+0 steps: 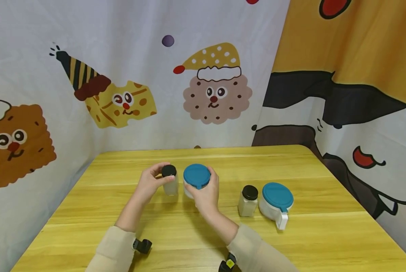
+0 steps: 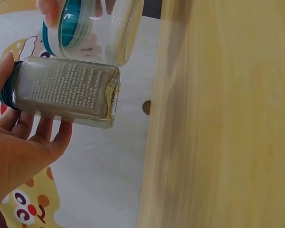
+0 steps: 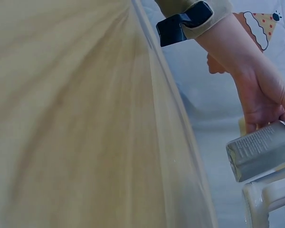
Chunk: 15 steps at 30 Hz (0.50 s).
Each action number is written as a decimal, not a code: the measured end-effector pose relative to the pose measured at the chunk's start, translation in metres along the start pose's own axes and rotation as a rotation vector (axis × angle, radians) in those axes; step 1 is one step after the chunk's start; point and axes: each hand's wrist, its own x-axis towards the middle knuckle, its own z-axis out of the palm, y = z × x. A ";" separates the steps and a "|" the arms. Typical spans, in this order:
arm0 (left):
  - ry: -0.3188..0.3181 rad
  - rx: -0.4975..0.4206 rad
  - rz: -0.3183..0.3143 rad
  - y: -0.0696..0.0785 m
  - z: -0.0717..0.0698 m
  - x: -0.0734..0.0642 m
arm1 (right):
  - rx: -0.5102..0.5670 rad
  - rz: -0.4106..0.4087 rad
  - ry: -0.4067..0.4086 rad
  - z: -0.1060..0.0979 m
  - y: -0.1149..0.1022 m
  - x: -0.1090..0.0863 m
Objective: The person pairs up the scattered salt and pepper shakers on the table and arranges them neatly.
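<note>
My left hand (image 1: 150,183) grips a square glass seasoning bottle (image 2: 66,90) near its black cap (image 1: 169,170), thumb on one side and fingers on the other. Small printed text covers the bottle's side, and a little pale content shows at its base. Just to the right, my right hand (image 1: 206,192) holds a clear seasoning jar (image 2: 97,33) with a blue lid (image 1: 196,175), its fingers curled round the far side. Both containers are held above the table, side by side. In the right wrist view the jar's white handle (image 3: 256,204) shows below the bottle.
A second black-capped bottle (image 1: 247,202) stands on the wooden table (image 1: 175,245) to the right. Beside it is another blue-lidded jar (image 1: 277,198) with its white handle facing me. A cartoon-printed curtain (image 1: 131,45) hangs behind the table's back edge.
</note>
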 end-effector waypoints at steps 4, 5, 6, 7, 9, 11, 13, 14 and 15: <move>-0.006 0.007 -0.008 -0.002 0.000 -0.002 | 0.000 0.004 -0.006 -0.003 0.000 -0.004; -0.005 0.005 -0.011 -0.002 0.000 -0.003 | 0.002 0.006 -0.008 -0.004 0.001 -0.005; -0.008 0.001 -0.016 -0.003 0.000 -0.003 | 0.000 0.006 -0.009 -0.004 0.001 -0.006; -0.011 -0.001 -0.020 -0.003 0.000 -0.004 | 0.000 0.011 -0.011 -0.005 0.000 -0.007; -0.013 -0.003 -0.031 -0.003 0.001 -0.004 | -0.001 0.018 -0.013 -0.006 0.000 -0.008; -0.016 0.000 -0.033 -0.004 0.001 -0.005 | -0.004 0.021 -0.015 -0.006 0.001 -0.009; -0.022 0.009 -0.030 -0.005 0.002 -0.005 | -0.005 0.024 -0.017 -0.007 0.000 -0.011; -0.024 0.013 -0.027 -0.005 0.002 -0.006 | -0.003 0.022 -0.016 -0.007 0.001 -0.011; -0.025 0.014 -0.025 -0.006 0.002 -0.006 | -0.002 0.020 -0.016 -0.007 0.001 -0.012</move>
